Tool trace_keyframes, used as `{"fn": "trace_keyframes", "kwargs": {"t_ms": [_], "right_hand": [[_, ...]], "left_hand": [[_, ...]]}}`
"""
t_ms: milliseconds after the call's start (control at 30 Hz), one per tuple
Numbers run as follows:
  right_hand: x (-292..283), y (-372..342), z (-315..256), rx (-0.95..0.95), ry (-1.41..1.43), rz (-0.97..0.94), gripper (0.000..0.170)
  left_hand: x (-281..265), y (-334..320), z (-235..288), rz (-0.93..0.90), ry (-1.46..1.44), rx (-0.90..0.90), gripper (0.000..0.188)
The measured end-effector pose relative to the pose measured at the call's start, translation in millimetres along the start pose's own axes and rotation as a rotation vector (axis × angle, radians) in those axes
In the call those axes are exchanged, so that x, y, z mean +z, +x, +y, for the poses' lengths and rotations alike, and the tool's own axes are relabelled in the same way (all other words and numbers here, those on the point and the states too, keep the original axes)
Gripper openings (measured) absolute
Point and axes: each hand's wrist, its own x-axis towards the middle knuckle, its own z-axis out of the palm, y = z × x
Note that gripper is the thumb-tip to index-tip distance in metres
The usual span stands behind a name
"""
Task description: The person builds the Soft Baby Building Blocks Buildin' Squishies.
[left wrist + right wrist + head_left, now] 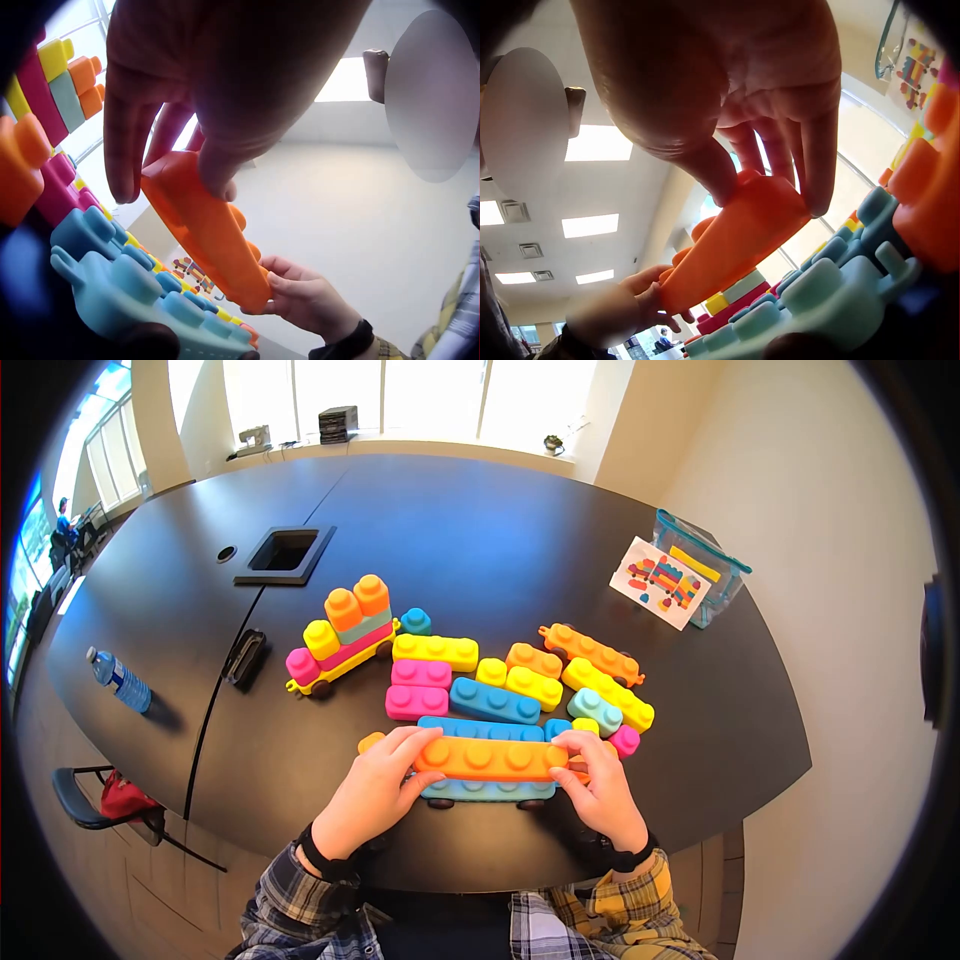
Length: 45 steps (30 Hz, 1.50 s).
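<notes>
Orange block (490,758) raised above light-blue wheeled base (487,791), both ends pinched

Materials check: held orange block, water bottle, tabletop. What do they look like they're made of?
Orange block: probably molded plastic, maybe rubbery; satin, with rounded studs, uniform color, soft highlights.
Water bottle: likely thin clear plastic, glossy; see-through, bluish walls.
Tabletop: laminate or coated wood, can't tell which; dark, smooth, semi-gloss, with blurred window glare.

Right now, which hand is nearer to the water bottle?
Left. The left hand holds the left end of the orange block, the end nearer the bottle; the right hand holds the other end, farther away.
</notes>
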Motion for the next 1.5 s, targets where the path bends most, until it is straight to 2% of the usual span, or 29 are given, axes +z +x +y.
{"fn": "trace_keyframes", "kwargs": {"t_ms": [167,267,667,1500], "right_hand": [[4.3,-12.6,13.6,0.004,-0.013,0.002,0.03],[6.1,-15.2,16.1,0.054,-0.012,-0.043,0.034],[8.9,-9.9,19.5,-0.053,-0.13,-0.12,0.031],[11.9,-11.2,5.8,0.032,-0.192,-0.172,0.031]], "left_hand": [[4.2,-7.3,0.6,-0.032,0.068,-0.003,0.044],[10.0,-9.5,-5.0,-0.042,0.046,-0.034,0.044],[9.1,-13.1,-10.1,-0.061,0.063,-0.054,0.044],[3.5,-15.0,-15.4,-0.06,0.054,-0.079,0.045]]}}
